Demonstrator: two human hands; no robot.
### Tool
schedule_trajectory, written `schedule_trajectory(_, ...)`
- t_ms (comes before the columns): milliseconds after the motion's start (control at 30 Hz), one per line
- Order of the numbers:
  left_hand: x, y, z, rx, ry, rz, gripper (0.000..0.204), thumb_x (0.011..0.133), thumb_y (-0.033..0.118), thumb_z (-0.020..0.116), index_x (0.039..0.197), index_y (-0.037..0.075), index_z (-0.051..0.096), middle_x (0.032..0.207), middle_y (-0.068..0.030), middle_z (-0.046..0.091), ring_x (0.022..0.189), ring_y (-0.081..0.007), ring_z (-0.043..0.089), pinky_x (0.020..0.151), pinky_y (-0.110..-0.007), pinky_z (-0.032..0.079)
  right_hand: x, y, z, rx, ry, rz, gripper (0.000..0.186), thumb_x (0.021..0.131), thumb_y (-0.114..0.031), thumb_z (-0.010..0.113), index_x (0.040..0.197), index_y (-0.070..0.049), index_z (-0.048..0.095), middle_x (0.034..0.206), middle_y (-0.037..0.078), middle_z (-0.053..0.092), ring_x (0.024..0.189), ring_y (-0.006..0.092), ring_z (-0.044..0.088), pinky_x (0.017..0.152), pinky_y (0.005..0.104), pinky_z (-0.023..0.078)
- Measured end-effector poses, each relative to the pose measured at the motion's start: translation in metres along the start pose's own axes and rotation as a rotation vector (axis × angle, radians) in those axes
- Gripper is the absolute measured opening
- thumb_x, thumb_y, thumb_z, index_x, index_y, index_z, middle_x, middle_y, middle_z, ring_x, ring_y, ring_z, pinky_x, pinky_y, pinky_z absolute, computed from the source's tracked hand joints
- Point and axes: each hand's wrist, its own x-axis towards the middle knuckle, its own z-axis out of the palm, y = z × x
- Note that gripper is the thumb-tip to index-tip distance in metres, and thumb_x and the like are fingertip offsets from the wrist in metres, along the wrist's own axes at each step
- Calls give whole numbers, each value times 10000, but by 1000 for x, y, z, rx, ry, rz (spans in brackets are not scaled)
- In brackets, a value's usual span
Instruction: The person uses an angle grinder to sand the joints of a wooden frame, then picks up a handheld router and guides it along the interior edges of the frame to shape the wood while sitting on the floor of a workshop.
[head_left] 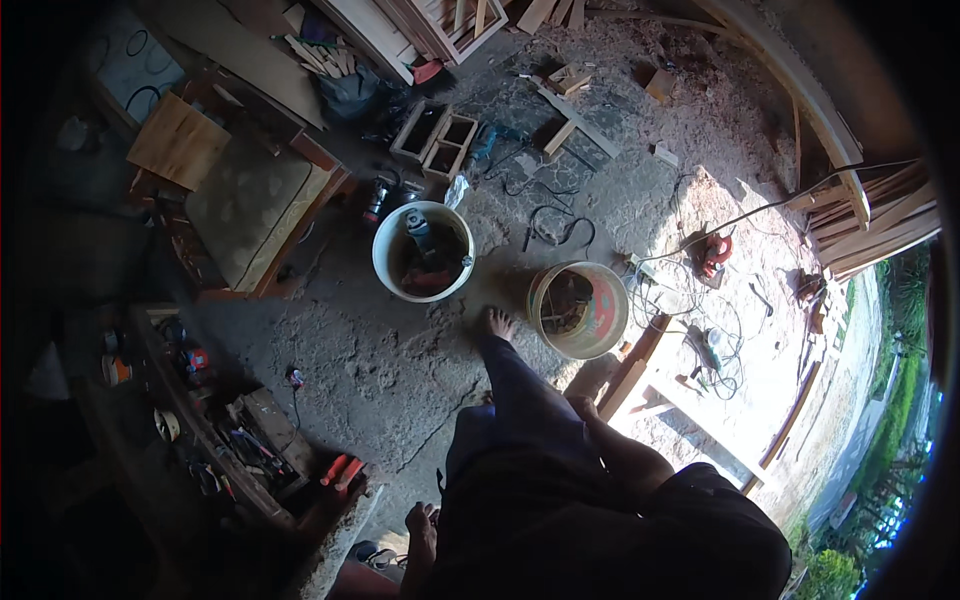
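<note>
My left hand [422,526] hangs low at my left side, its fingers curled in; whether anything is inside them is hidden. By my right thigh is my right hand [584,408], close to a brown wooden board [636,366]; its fingers are too dark and hidden to read. In front of my bare foot [498,322] stand two buckets. The white bucket [383,262] holds a grey-and-blue power tool [420,232] and a red item. Inside the cream bucket [618,290], which has red and green patches, lie small pieces I cannot make out.
A wooden toolbox [215,440] with tools sits at left, near red clamp-like pieces [343,472]. A wooden cabinet [255,220] stands behind it. Cables and a red power saw [716,255] lie on the sunlit floor at right. Small wooden frames [432,138] and offcuts lie farther back.
</note>
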Motion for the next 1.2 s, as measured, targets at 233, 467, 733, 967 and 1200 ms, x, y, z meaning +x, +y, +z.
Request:
schedule_trajectory(233, 5, 189, 62, -96, -187, 387, 470, 1018, 313, 596, 1443, 121, 535, 1306, -143, 670, 1034, -301, 699, 870, -476, 534, 38, -54, -28, 67, 114, -242, 192, 897, -281, 631, 952, -141, 749, 978, 96, 756, 912, 290, 737, 797, 425, 577)
schedule_trajectory(467, -19, 348, 178, 209, -313, 558, 563, 1052, 423, 553, 1463, 40, 516, 1329, -158, 655, 1080, -245, 689, 903, -379, 537, 85, -94, -47, -89, 239, -408, 174, 902, -251, 579, 863, -101, 659, 900, 150, 693, 862, 386, 690, 724, 492, 540)
schedule_trajectory(733, 89, 420, 178, 644, -305, 812, 444, 1037, 324, 578, 1303, -27, 640, 1230, -199, 711, 1079, -274, 708, 957, -376, 539, 114, -224, -55, 121, 112, 16, 348, 908, -364, 620, 1045, -60, 719, 1057, 205, 725, 970, 412, 697, 811, 500, 548)
schedule_trajectory(967, 214, 544, 215, 655, -329, 698, 388, 1012, 319, 595, 1227, 10, 689, 899, -98, 741, 790, -179, 725, 760, -324, 574, 135, -303, 43, -29, -14, -343, 675, 924, -499, 656, 1438, -77, 541, 1374, 277, 565, 1242, 448, 578, 1020, 516, 493)
schedule_trajectory(1200, 375, 617, 279, 893, -270, 927, 275, 955, 269, 642, 1041, 20, 723, 939, -176, 742, 896, -328, 726, 794, -406, 574, 129, -455, 37, 185, -157, 324, 924, 891, -568, 680, 1613, -147, 285, 1608, 392, 186, 1479, 575, 227, 1208, 577, 278)
